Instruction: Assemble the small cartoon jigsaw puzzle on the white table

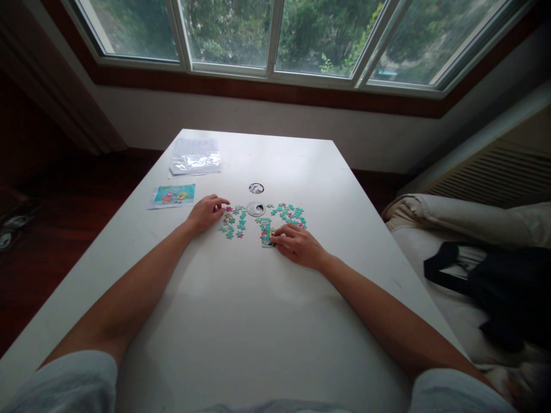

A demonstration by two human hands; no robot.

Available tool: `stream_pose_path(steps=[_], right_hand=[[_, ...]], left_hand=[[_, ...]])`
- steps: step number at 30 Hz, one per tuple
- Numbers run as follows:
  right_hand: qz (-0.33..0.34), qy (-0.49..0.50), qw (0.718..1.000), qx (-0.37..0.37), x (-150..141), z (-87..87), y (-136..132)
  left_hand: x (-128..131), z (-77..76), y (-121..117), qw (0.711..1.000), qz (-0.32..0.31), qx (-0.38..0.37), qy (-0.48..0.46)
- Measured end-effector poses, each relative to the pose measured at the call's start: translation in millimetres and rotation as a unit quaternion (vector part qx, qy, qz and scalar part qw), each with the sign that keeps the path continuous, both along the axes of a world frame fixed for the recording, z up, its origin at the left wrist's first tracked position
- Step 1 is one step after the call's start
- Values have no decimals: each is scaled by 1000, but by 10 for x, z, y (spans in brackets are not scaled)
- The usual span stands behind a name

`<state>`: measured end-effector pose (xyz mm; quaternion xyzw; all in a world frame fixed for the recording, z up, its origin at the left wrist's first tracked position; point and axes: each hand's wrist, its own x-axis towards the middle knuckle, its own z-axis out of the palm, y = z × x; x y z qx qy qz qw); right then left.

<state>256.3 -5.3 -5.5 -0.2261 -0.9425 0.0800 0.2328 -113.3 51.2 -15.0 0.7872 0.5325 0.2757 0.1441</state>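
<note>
One half-curled left hand (pixel 207 214), hold unclear, rests by loose pieces (pixel 230 234) between the table's (pixel 215 321) side edges, the half-closed right hand (pixel 299 245) touching the joined section (pixel 266 228), perhaps steadying it.

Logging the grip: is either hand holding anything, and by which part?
The right hand is at the right edge of the joined puzzle section, the left hand at loose pieces; whether either grips anything cannot be told.

The picture card (pixel 174 195) lies left of the puzzle pieces (pixel 290 213) on the table (pixel 215 321).
</note>
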Motion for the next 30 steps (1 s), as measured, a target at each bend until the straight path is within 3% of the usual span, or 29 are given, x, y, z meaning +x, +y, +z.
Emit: stream_pose_path(steps=[18, 30], right_hand=[[-4, 0, 1000, -9, 6, -3, -2], [-5, -1, 1000, -4, -5, 8, -10]], left_hand=[[23, 2, -12, 1000, 9, 15, 17], [26, -9, -16, 999, -31, 15, 12]])
